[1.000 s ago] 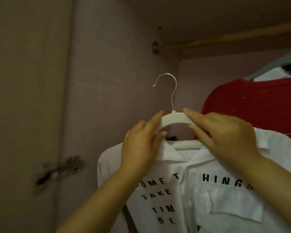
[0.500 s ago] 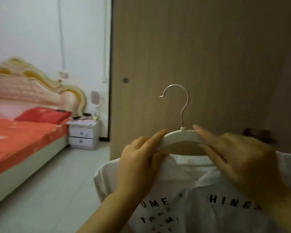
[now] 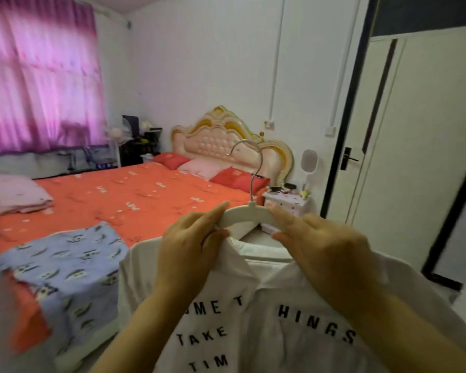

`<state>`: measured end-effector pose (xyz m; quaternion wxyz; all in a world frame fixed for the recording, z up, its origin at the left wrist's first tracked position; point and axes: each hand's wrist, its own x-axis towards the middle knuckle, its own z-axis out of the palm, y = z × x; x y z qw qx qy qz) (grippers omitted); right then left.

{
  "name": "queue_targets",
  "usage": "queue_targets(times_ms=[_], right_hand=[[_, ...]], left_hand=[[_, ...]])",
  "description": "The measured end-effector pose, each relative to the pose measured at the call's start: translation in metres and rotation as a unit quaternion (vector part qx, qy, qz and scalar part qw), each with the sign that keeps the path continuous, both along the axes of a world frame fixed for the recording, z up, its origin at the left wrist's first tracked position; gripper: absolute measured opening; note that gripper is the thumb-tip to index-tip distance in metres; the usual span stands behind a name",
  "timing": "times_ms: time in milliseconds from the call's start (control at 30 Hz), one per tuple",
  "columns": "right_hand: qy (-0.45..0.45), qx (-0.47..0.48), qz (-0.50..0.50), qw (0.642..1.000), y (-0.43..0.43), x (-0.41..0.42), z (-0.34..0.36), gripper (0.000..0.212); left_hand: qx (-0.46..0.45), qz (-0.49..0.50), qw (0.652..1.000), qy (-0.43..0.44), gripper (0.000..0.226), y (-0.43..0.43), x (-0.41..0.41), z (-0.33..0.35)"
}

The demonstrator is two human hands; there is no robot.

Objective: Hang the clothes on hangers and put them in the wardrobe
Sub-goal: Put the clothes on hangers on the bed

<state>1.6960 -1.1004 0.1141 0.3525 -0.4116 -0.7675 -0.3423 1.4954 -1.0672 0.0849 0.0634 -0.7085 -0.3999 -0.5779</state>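
White plastic is pinched by curled fingers [image 3: 216,212] on both sides. The left hand [image 3: 189,249] grips the hanger [image 3: 246,214] and the collar on one arm, and the right hand [image 3: 323,249] grips the other arm. A white shirt [image 3: 253,327] with black lettering hangs from it, held up in the air. Beyond lies an orange bed [image 3: 135,195] with a blue patterned cloth [image 3: 62,267] on it.

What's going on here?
A person holds a white hanger with both hands, the left hand and right hand pinching it on either side of the hook. A white printed shirt hangs on it. They face the bed, where a blue patterned garment lies; no wardrobe is in view.
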Motion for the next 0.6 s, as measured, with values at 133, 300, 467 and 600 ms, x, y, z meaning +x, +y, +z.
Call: queue_targets(times_ms=[133,300,467,600], right_hand=[[0.027,-0.002,0.053,0.998,0.076,-0.077,-0.01,0.048],[0.058,-0.049,0.125,0.989,0.161,-0.147,-0.031,0.062],[0.068,-0.092,0.196,0.974,0.249,-0.198,-0.054,0.069],[0.064,-0.121,0.258,0.956,0.322,-0.24,-0.071,0.072]], left_hand=[[0.002,0.071,0.997,0.021,0.041,0.051,-0.081,-0.005],[0.033,0.128,0.99,0.044,0.035,0.108,-0.149,-0.015],[0.035,0.239,0.968,0.076,0.034,0.162,-0.193,-0.035],[0.013,0.297,0.951,0.087,0.033,0.205,-0.226,-0.048]])
